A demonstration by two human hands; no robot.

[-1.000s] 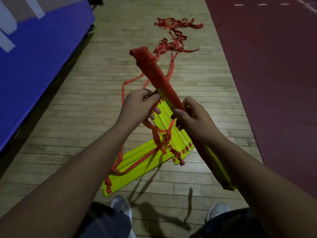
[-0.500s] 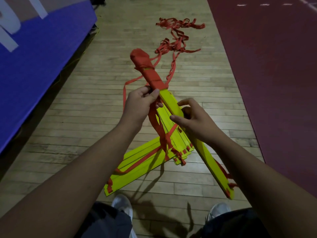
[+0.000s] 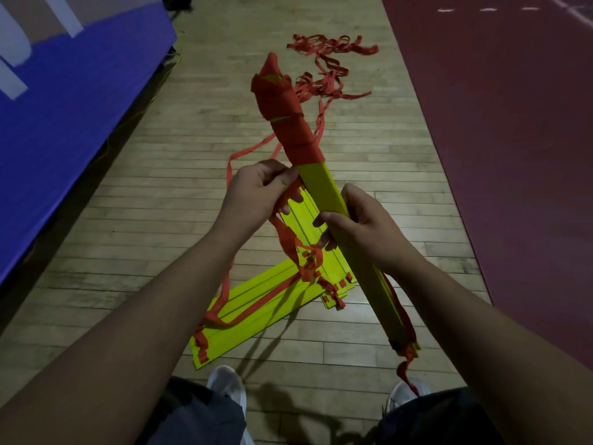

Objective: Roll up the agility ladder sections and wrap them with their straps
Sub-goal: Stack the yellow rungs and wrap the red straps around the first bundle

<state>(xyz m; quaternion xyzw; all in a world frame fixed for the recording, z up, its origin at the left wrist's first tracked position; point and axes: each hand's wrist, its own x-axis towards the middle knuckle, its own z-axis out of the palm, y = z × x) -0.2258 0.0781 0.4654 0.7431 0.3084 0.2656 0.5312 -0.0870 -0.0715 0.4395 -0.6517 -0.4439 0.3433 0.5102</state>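
A bundle of yellow ladder rungs (image 3: pixel 324 187) slants from upper left to lower right in front of me. Its upper end is wound in red strap (image 3: pixel 285 123); the lower part is bare yellow. My right hand (image 3: pixel 356 226) grips the bundle around its middle. My left hand (image 3: pixel 256 191) pinches the loose red strap just left of the bundle, below the wrapped part. More yellow rungs (image 3: pixel 256 309) with red straps lie flat on the wooden floor under my hands. A tangle of red strap (image 3: pixel 327 59) trails away on the floor beyond.
A blue padded mat (image 3: pixel 64 107) runs along the left. A dark red floor area (image 3: pixel 513 155) lies to the right of the wooden boards. My two shoes (image 3: pixel 227 383) stand at the bottom edge, near the flat rungs.
The red wrapping now covers only the upper end, leaving more bare yellow than a second ago. The bundle has tipped more upright, and my right hand has slid down it.
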